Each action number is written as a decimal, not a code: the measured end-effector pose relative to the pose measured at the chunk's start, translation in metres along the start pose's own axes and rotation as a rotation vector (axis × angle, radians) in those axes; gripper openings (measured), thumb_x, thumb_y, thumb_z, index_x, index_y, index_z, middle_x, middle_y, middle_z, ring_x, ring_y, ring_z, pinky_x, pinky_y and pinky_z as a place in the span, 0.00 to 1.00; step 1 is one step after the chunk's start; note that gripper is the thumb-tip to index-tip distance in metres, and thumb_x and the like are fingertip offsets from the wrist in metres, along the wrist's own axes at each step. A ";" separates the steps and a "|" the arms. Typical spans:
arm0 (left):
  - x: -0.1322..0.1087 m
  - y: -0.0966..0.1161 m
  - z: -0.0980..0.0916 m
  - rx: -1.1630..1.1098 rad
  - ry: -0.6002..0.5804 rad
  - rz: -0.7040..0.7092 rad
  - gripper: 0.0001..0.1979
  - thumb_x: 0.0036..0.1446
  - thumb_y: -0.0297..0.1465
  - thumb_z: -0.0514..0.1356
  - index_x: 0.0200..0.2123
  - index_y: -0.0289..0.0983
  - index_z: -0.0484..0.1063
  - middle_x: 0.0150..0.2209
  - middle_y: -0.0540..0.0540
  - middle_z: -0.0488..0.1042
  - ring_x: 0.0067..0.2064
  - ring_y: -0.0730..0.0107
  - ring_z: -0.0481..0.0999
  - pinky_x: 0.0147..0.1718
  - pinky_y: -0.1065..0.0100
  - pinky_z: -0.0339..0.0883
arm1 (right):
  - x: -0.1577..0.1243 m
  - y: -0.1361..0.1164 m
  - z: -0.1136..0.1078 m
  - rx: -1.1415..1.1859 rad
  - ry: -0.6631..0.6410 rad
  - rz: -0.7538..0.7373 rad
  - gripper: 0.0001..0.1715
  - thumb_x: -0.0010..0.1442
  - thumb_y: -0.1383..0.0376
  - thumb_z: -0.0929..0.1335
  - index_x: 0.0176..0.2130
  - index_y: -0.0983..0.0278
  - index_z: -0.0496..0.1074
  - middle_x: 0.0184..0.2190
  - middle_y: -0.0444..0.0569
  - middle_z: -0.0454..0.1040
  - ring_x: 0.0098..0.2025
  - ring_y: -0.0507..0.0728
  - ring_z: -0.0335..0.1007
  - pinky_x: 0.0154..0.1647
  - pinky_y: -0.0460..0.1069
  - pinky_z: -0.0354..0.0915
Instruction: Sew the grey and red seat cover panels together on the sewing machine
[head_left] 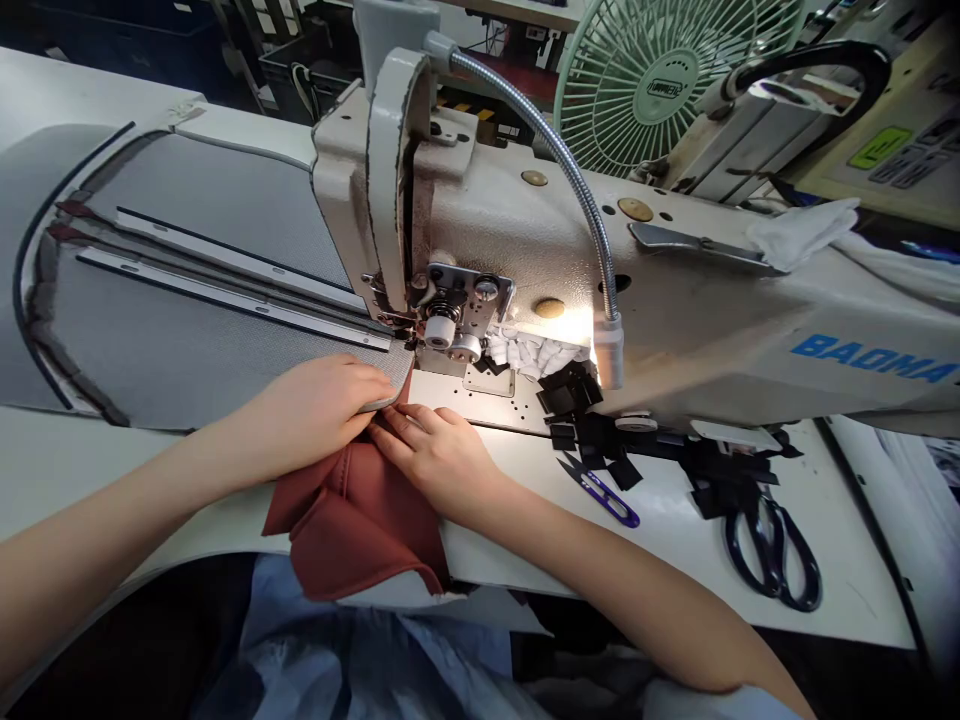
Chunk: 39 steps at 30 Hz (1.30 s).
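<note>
A grey padded panel (195,330) with black and white trim strips lies across the table, running under the needle of a white sewing machine (525,250). My left hand (322,405) lies on the panel's near edge, fingers curled over it and pinching the edge just before the presser foot (442,335). My right hand (435,455) rests flat beside it, fingers pressed on a rust-red leather piece (352,530) that hangs off the table's front edge under the grey panel.
Purple thread snips (600,490) and black scissors (772,550) lie to the right, among black fabric scraps (577,410). A gooseneck lamp (607,345) shines on the needle plate. A green fan (667,80) stands behind the machine.
</note>
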<state>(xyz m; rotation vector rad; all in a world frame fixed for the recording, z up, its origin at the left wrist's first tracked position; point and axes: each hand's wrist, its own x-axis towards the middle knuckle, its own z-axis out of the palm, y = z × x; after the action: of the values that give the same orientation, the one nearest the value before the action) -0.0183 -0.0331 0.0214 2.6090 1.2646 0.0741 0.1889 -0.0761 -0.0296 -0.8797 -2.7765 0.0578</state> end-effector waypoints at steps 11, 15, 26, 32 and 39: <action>0.025 0.003 -0.002 0.013 -0.014 0.010 0.16 0.60 0.27 0.51 0.40 0.40 0.80 0.45 0.44 0.81 0.48 0.58 0.77 0.53 0.59 0.68 | 0.022 0.016 0.000 -0.026 -0.108 0.083 0.16 0.71 0.69 0.61 0.53 0.66 0.72 0.55 0.58 0.74 0.54 0.60 0.67 0.40 0.54 0.65; 0.036 0.010 -0.009 0.101 -0.053 -0.024 0.19 0.63 0.26 0.48 0.43 0.36 0.80 0.45 0.41 0.80 0.47 0.56 0.78 0.50 0.58 0.69 | 0.029 0.024 -0.002 -0.024 -0.121 0.109 0.16 0.71 0.68 0.61 0.53 0.66 0.73 0.51 0.56 0.76 0.53 0.61 0.67 0.40 0.54 0.65; 0.034 0.013 -0.020 0.029 -0.019 0.097 0.14 0.64 0.40 0.56 0.41 0.41 0.79 0.41 0.44 0.80 0.45 0.57 0.77 0.47 0.60 0.68 | 0.032 0.043 0.012 -0.016 -0.032 0.155 0.14 0.70 0.68 0.64 0.50 0.67 0.76 0.50 0.57 0.78 0.55 0.60 0.68 0.51 0.55 0.67; -0.017 0.050 -0.035 0.039 -0.157 0.249 0.35 0.36 0.43 0.76 0.51 0.45 0.75 0.51 0.42 0.76 0.44 0.52 0.75 0.39 0.60 0.67 | 0.027 0.043 0.006 0.034 0.087 0.159 0.21 0.72 0.65 0.61 0.60 0.66 0.69 0.54 0.54 0.76 0.53 0.59 0.69 0.51 0.54 0.66; 0.000 0.023 -0.047 -0.589 -0.125 0.265 0.08 0.56 0.31 0.60 0.38 0.42 0.78 0.34 0.50 0.79 0.36 0.65 0.76 0.39 0.65 0.68 | 0.030 0.045 0.003 0.003 0.106 0.222 0.14 0.71 0.65 0.63 0.51 0.66 0.73 0.46 0.53 0.76 0.48 0.57 0.72 0.49 0.53 0.69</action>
<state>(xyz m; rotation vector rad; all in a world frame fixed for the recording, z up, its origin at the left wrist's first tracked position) -0.0078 -0.0374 0.0723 2.2011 0.7061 0.2786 0.1897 -0.0219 -0.0309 -1.1516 -2.5708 0.0500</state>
